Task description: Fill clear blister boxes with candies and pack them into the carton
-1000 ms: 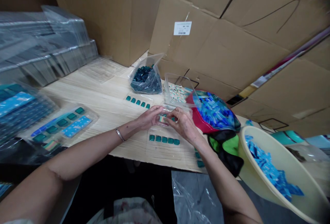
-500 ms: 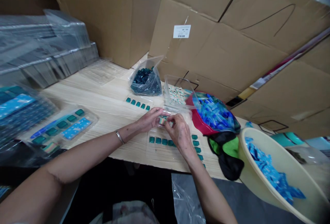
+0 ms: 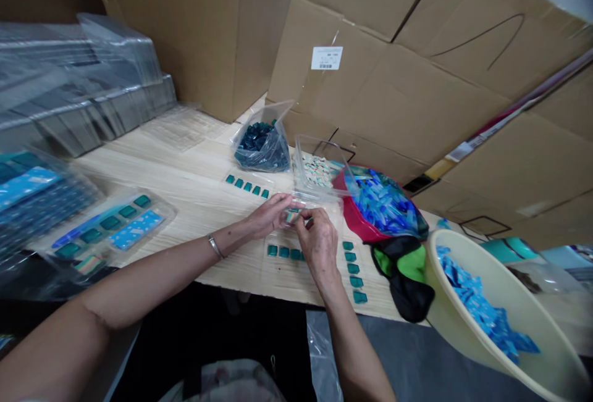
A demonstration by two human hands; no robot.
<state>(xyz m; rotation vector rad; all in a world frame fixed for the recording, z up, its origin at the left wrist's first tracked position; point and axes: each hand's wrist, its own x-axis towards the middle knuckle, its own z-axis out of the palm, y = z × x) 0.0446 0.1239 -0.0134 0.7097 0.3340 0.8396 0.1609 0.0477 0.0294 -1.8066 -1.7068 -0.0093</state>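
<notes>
My left hand, with a bracelet at the wrist, pinches a small striped block that looks partly covered by clear plastic. From the other side, my right hand has thumb and fingers closed at the edge of the same block. Just below the hands, a clear plastic tray lies on the table with a row of teal square pieces. More teal pieces line up to the right of my right wrist. Behind my left hand lies another row of teal pieces.
Around the back stand a bag of dark teal pieces, a clear box of striped bits and a red basin of blue packets. A cream tub is at right, filled trays and stacked clear trays at left.
My right hand and forearm have shifted slightly left, showing more of the teal pieces on the right. The striped block has tilted a little; both hands stay on it.
</notes>
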